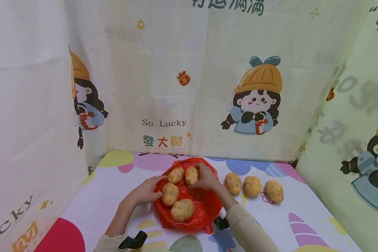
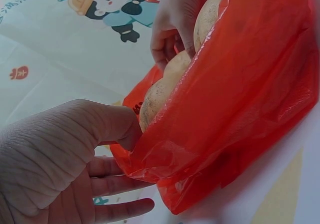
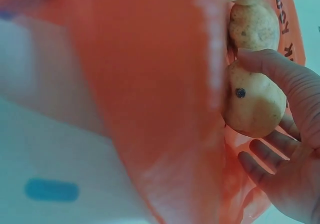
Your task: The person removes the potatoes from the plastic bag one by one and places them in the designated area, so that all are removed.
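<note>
A red plastic bag point(image 1: 204, 206) lies on the table with its mouth spread wide and several potatoes inside. My left hand point(image 1: 147, 190) pinches the bag's left rim, thumb over the edge and fingers outside, as the left wrist view shows. Beside it inside the bag sit an upper-left potato point(image 1: 175, 175), a middle-left potato point(image 1: 170, 194) and a front potato point(image 1: 182, 210). My right hand point(image 1: 207, 177) reaches over the bag's right side and holds another potato point(image 3: 255, 104) at the back, thumb on top and fingers curved round its far side.
Three more potatoes stand in a row on the table right of the bag: a near one point(image 1: 233, 183), a middle one point(image 1: 252, 186) and a far one point(image 1: 274, 191). Printed cloth walls point(image 1: 163, 87) enclose the patterned table point(image 1: 113, 196) at the back and both sides.
</note>
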`<action>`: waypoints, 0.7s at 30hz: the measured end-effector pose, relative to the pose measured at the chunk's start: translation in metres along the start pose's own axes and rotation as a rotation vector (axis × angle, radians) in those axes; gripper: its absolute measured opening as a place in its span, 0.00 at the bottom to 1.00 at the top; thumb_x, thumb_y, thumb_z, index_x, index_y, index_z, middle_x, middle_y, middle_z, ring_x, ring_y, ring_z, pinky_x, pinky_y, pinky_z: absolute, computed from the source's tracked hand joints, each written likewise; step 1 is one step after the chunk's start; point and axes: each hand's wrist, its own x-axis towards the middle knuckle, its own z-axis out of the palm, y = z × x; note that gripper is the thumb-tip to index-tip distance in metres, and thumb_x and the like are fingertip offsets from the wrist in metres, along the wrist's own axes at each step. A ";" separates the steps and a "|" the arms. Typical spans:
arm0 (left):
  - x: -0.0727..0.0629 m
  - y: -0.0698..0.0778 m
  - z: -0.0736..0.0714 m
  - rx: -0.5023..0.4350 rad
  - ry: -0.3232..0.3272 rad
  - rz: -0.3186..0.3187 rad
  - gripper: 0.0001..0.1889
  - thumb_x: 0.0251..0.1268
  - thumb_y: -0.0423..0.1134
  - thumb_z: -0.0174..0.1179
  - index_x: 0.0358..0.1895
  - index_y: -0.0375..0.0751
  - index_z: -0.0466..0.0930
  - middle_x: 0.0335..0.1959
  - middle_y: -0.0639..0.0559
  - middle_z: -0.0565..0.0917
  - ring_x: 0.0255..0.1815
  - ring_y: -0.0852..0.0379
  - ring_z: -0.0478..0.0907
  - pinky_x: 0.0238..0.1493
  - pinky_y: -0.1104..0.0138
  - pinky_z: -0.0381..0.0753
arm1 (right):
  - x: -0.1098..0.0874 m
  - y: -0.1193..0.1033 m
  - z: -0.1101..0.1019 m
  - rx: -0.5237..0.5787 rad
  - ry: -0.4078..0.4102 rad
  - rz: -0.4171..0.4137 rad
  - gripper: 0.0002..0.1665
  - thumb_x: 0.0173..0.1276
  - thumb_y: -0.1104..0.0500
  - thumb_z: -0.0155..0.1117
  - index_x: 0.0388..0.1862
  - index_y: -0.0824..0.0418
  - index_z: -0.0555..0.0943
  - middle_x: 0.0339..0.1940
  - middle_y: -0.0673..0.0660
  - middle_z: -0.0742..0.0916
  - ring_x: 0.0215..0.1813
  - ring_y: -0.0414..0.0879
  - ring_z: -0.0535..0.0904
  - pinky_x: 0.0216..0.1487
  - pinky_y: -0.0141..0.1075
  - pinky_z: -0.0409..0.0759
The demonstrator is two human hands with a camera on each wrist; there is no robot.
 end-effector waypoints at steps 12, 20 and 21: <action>0.000 -0.002 0.001 0.002 0.002 -0.001 0.31 0.64 0.32 0.63 0.72 0.39 0.71 0.68 0.39 0.75 0.70 0.40 0.71 0.69 0.40 0.71 | -0.013 0.000 -0.004 0.031 0.044 -0.004 0.48 0.48 0.52 0.86 0.64 0.60 0.71 0.60 0.58 0.80 0.61 0.55 0.74 0.65 0.56 0.77; 0.001 -0.001 0.001 0.010 -0.002 0.006 0.31 0.64 0.32 0.63 0.72 0.39 0.71 0.67 0.40 0.76 0.68 0.41 0.72 0.68 0.41 0.73 | -0.029 -0.004 -0.011 0.076 0.096 -0.057 0.47 0.49 0.51 0.85 0.66 0.60 0.71 0.62 0.58 0.80 0.63 0.55 0.74 0.66 0.58 0.76; 0.002 -0.001 0.001 0.014 -0.002 0.008 0.31 0.64 0.32 0.63 0.72 0.39 0.71 0.67 0.40 0.76 0.68 0.41 0.72 0.68 0.41 0.72 | -0.030 -0.004 -0.011 0.074 0.101 -0.063 0.48 0.49 0.51 0.85 0.66 0.60 0.71 0.62 0.58 0.80 0.63 0.55 0.74 0.66 0.58 0.76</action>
